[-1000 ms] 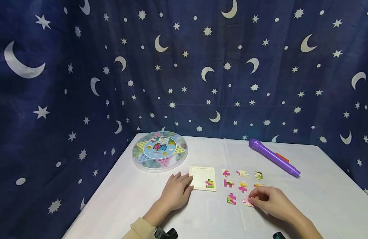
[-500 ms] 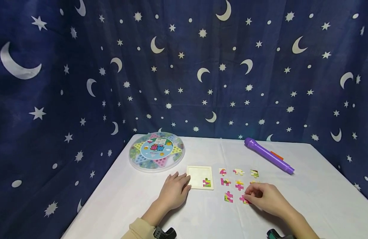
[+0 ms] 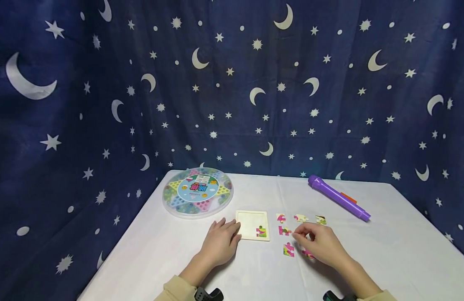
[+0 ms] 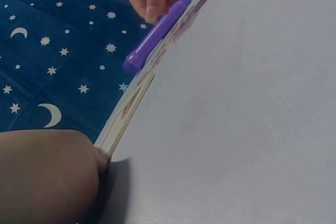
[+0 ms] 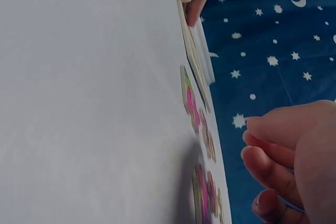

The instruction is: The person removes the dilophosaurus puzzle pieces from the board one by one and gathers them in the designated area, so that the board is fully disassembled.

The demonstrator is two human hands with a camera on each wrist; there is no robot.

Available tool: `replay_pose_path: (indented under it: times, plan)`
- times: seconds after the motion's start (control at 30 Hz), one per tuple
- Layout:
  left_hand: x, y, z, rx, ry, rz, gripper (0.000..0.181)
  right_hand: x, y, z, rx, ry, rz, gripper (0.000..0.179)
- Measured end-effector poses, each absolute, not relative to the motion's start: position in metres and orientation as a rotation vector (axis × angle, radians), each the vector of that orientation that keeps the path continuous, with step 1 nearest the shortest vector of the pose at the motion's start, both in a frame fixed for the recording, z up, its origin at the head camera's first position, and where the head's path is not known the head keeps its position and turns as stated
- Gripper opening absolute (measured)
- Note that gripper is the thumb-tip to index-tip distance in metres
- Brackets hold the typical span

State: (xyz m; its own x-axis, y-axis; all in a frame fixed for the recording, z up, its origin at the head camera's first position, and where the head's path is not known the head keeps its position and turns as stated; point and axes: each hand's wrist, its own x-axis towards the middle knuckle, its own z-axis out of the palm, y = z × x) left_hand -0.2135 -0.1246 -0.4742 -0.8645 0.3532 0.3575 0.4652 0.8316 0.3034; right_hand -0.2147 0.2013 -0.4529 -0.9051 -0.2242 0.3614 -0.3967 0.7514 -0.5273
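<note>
My left hand (image 3: 220, 242) lies on the table with fingers spread, fingertips touching the left edge of a pale square puzzle tray (image 3: 251, 212). One pink-and-green jigsaw piece (image 3: 261, 231) sits in the tray's lower right corner. Over the loose pieces hovers my right hand (image 3: 322, 243), thumb and fingers loosely bent. Nothing shows between its fingertips in the right wrist view. Beside it are a pink piece (image 3: 284, 230), a pink-green piece (image 3: 289, 249) and a partly covered pink piece (image 3: 308, 253). Other pieces under the hand are hidden.
Behind the loose pieces lies a purple toy microphone (image 3: 339, 198), with an orange item (image 3: 348, 197) next to it. A round clear game box (image 3: 198, 213) stands at the back left. A starry dark-blue curtain (image 3: 232, 92) hangs beyond the white table (image 3: 254, 276).
My right hand has let go of the pink piece at the front and moved left and away over the middle pieces. The left hand stays by the tray. The head view shifted slightly.
</note>
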Motion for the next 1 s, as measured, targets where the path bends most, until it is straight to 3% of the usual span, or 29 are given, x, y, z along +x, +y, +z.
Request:
replay_pose_path:
  times: [0.73, 1.0]
  plan:
    - [-0.213, -0.122, -0.481, -0.64, -2.735, -0.579, 0.038, -0.244, 0.146, -0.445, 0.522, -2.817, 0.885, 0.007]
    - [-0.217, -0.125, -0.479, -0.625, -2.719, -0.544, 0.038, -0.251, 0.132, -0.445, 0.606, -2.813, 0.843, 0.014]
